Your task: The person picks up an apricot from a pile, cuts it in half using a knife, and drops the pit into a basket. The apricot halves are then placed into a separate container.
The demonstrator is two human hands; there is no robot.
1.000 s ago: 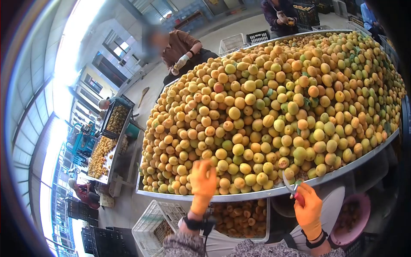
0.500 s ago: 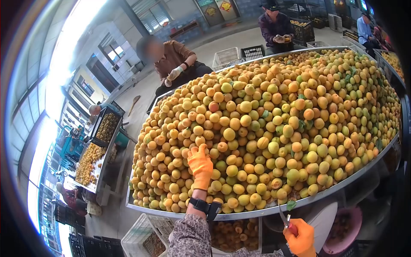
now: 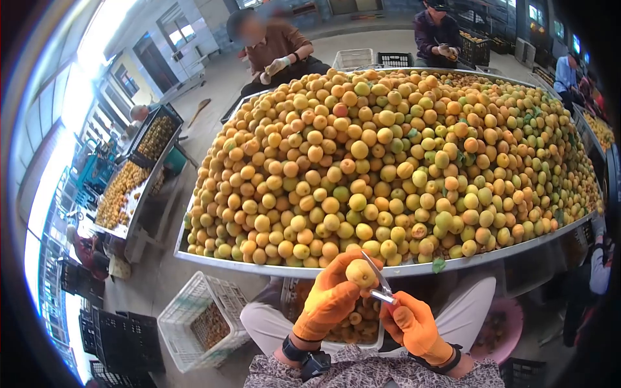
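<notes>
In the head view my left hand (image 3: 323, 304), in an orange glove, holds an apricot (image 3: 361, 274) up in front of the table's near edge. My right hand (image 3: 417, 328), gloved the same way, is wrapped round the red handle of a small knife (image 3: 380, 274). Its blade points up and left, right at the apricot's side. Just beyond both hands rises a large heap of yellow and orange apricots (image 3: 381, 161) on a metal-rimmed table (image 3: 220, 260). Below the hands, between my knees, sits a container of split apricots (image 3: 365, 332), partly hidden by my hands.
A white plastic crate (image 3: 169, 320) with brown bits inside stands at lower left. At lower right is a pink basin (image 3: 511, 333). Two people with gloved hands sit across the heap. Another table of fruit (image 3: 119, 210) and black crates (image 3: 119, 336) stand at left.
My left hand has come back from the heap toward me and now holds an apricot. My right hand has raised the knife to it. The view has tilted down.
</notes>
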